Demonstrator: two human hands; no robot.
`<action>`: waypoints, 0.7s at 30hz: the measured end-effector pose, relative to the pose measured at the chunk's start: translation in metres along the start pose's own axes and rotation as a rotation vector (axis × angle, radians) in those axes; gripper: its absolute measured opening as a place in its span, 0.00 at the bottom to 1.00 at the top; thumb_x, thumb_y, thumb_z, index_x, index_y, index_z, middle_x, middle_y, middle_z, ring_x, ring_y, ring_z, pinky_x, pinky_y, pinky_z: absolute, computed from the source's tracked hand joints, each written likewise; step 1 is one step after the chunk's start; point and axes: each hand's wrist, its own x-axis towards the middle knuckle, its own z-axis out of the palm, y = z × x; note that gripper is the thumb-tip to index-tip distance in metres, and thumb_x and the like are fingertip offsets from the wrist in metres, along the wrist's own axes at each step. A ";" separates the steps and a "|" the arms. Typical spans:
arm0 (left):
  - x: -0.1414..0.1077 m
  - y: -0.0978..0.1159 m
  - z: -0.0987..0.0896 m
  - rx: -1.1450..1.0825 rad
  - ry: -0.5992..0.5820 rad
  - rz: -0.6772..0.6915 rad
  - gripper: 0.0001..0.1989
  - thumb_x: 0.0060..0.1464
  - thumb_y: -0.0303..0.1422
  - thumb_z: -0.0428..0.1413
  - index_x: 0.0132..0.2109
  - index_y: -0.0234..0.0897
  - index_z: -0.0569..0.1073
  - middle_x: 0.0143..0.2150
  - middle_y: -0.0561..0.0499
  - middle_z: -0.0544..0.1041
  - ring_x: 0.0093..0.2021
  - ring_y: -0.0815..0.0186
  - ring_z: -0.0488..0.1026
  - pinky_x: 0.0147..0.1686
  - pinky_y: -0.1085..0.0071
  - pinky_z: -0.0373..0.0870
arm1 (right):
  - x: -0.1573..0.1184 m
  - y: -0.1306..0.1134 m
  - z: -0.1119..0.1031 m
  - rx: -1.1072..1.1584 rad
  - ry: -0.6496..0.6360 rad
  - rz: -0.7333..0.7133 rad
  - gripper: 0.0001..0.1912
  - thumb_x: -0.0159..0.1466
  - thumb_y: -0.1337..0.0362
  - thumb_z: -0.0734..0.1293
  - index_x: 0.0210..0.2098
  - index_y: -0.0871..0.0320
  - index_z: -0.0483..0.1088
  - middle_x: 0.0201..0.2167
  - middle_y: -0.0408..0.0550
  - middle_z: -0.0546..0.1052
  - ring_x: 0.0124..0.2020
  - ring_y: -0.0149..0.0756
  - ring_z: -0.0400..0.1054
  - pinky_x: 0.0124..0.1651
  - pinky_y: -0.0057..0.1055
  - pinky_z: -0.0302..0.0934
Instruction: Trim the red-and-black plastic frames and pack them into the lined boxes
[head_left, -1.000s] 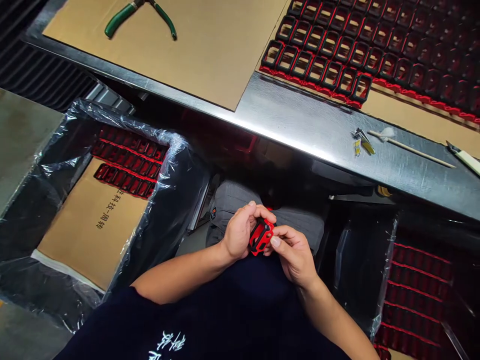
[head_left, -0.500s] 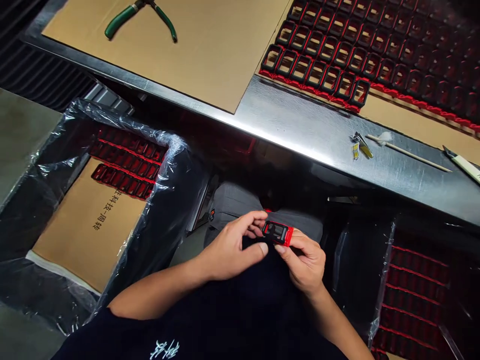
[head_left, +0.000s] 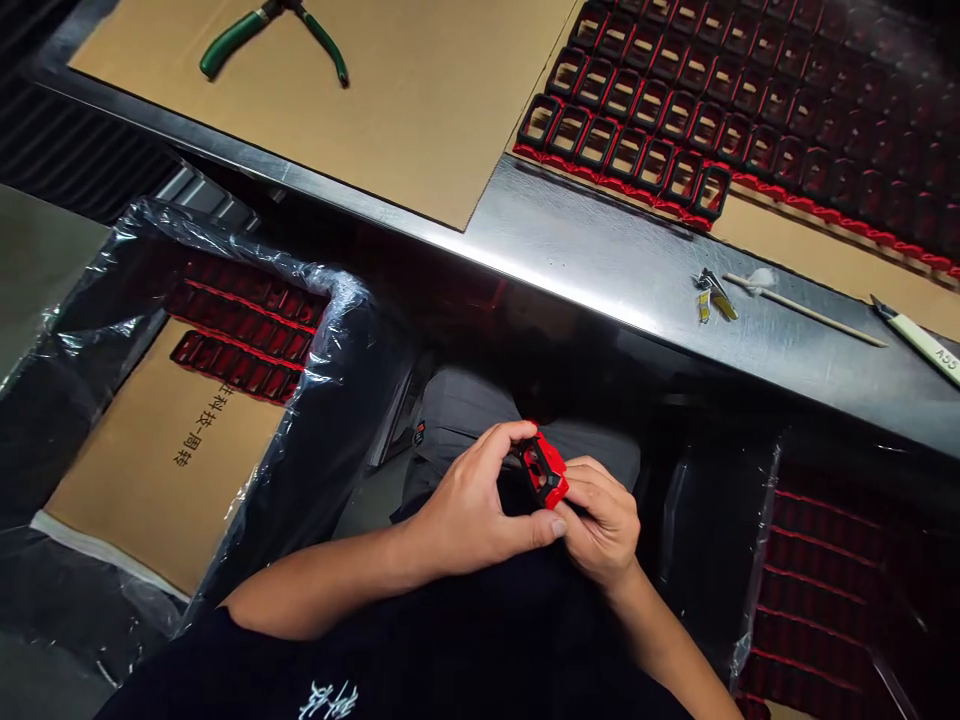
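Observation:
Over my lap I hold a small red and black plastic frame [head_left: 553,462], tilted so its red side shows. My left hand [head_left: 472,505] curves around it, fingertips at its upper end and thumb near its lower end. From the other side, my right hand [head_left: 604,522] pinches its lower right edge with bent fingers. Part of the frame's black face and opening is turned toward my left palm. Whether anything else is in my right fingers is hidden.
Rows of similar frames [head_left: 626,150] stand on the metal bench [head_left: 555,235]. Green-handled pliers [head_left: 236,42] lie on cardboard [head_left: 375,110]. Nail clippers [head_left: 716,297], a cotton-tipped stick [head_left: 817,315] and a knife [head_left: 919,335] lie nearer. Lined bins [head_left: 345,370] flank me, with more frames inside.
The frame has been turned from showing its black open face to showing its red side. My left fingers and thumb have closed around it. The view has shifted slightly.

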 end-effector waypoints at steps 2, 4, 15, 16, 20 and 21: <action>-0.001 -0.001 0.001 0.020 0.036 0.054 0.38 0.44 0.43 0.67 0.61 0.35 0.66 0.58 0.38 0.74 0.59 0.47 0.74 0.60 0.48 0.71 | 0.001 0.000 0.001 -0.005 0.005 0.002 0.10 0.63 0.75 0.70 0.39 0.55 0.78 0.28 0.47 0.81 0.29 0.37 0.74 0.32 0.36 0.71; -0.001 -0.004 0.003 0.029 0.071 0.132 0.37 0.46 0.42 0.66 0.60 0.35 0.66 0.58 0.38 0.75 0.58 0.48 0.74 0.60 0.50 0.72 | 0.001 0.000 0.002 -0.006 0.006 0.013 0.10 0.63 0.75 0.70 0.39 0.54 0.78 0.28 0.47 0.81 0.28 0.38 0.74 0.32 0.36 0.71; -0.001 -0.018 0.008 0.049 0.186 0.521 0.35 0.49 0.30 0.65 0.63 0.40 0.63 0.60 0.40 0.73 0.60 0.51 0.73 0.60 0.53 0.73 | -0.002 0.001 0.002 0.003 0.000 0.055 0.16 0.62 0.76 0.70 0.45 0.50 0.78 0.32 0.47 0.83 0.31 0.40 0.76 0.35 0.39 0.71; 0.000 -0.019 0.009 0.049 0.187 0.553 0.35 0.50 0.29 0.65 0.64 0.40 0.63 0.60 0.40 0.73 0.60 0.52 0.72 0.60 0.53 0.73 | -0.002 0.001 0.002 0.002 0.001 0.055 0.17 0.61 0.77 0.70 0.45 0.50 0.78 0.33 0.47 0.83 0.31 0.39 0.76 0.35 0.38 0.71; 0.003 -0.021 0.008 0.061 0.170 0.646 0.36 0.50 0.25 0.63 0.65 0.40 0.61 0.61 0.39 0.72 0.61 0.53 0.71 0.61 0.54 0.72 | -0.002 0.001 0.002 -0.015 0.003 0.062 0.18 0.61 0.77 0.69 0.45 0.50 0.78 0.33 0.46 0.83 0.31 0.39 0.76 0.36 0.38 0.71; 0.003 -0.022 0.008 0.066 0.163 0.663 0.35 0.51 0.25 0.63 0.65 0.40 0.61 0.62 0.38 0.72 0.61 0.53 0.71 0.60 0.53 0.72 | -0.002 0.000 0.002 -0.020 0.006 0.065 0.17 0.61 0.77 0.69 0.44 0.51 0.78 0.33 0.46 0.83 0.31 0.39 0.76 0.36 0.37 0.71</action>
